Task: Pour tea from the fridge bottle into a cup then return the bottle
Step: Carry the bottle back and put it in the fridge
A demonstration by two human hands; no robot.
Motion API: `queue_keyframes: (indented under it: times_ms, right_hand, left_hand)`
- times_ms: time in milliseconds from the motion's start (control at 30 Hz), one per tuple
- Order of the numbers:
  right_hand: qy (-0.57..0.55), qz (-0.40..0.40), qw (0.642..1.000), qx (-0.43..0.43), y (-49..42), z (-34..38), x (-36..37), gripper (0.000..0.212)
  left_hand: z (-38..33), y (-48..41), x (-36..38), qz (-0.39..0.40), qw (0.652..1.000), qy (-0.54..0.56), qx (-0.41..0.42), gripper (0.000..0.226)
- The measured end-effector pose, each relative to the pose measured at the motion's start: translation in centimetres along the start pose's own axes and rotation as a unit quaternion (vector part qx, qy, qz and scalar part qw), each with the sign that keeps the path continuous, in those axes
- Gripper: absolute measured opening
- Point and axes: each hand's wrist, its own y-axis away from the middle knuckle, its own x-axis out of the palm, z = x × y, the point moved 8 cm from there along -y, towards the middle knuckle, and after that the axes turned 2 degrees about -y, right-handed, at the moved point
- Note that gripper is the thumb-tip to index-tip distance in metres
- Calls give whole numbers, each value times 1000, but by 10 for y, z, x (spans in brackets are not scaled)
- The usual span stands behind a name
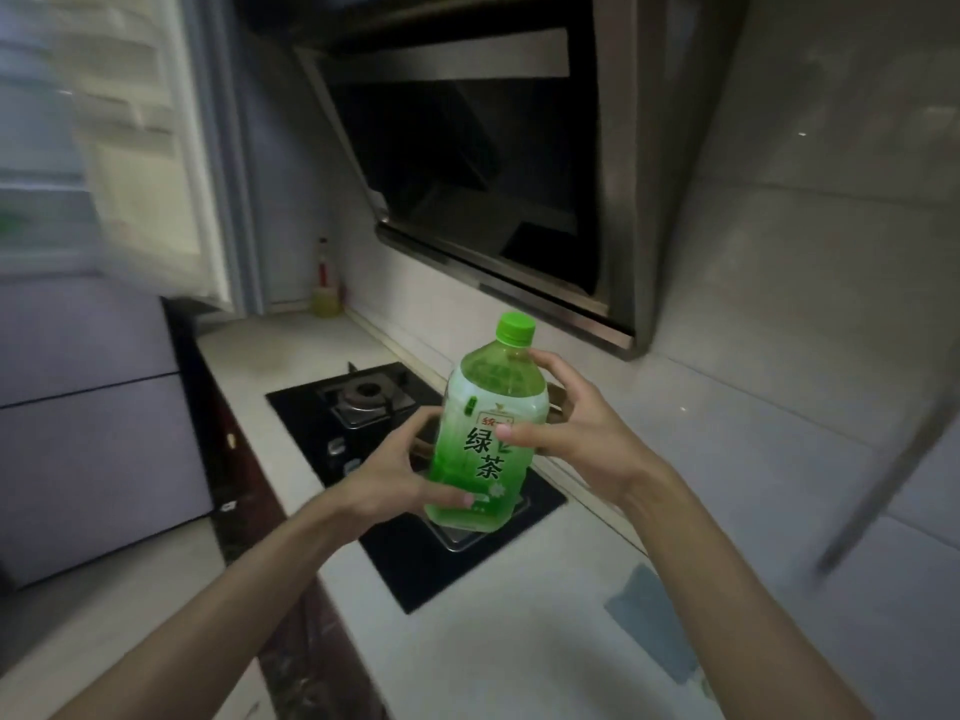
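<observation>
A large green tea bottle [488, 433] with a green screw cap and a green-white label is held upright in the air above the black gas hob [395, 553]. My left hand [400, 475] grips its lower part, fingers curled round the base. My right hand [566, 428] grips the upper body, thumb across the label and fingers behind the shoulder. The cap is on. No cup is in view.
The fridge [93, 418] stands at the left with its door [150, 148] open and blurred. A range hood [493, 163] hangs over the hob. A small yellow bottle [326, 291] stands at the counter's back corner. A blue-grey cloth [654, 621] lies on the white counter [509, 662] at the near right.
</observation>
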Motion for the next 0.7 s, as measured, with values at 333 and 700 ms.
queue_keyframes:
  times_ms: [333, 700]
  right_hand:
    - [-36, 146, 988, -21, -66, 37, 147, 74]
    - [-66, 233, 968, -68, -128, 56, 327, 75]
  left_hand:
    - [-9, 79, -134, -149, 989, -16, -4, 78]
    - [7, 168, -301, -268, 962, -27, -38, 83]
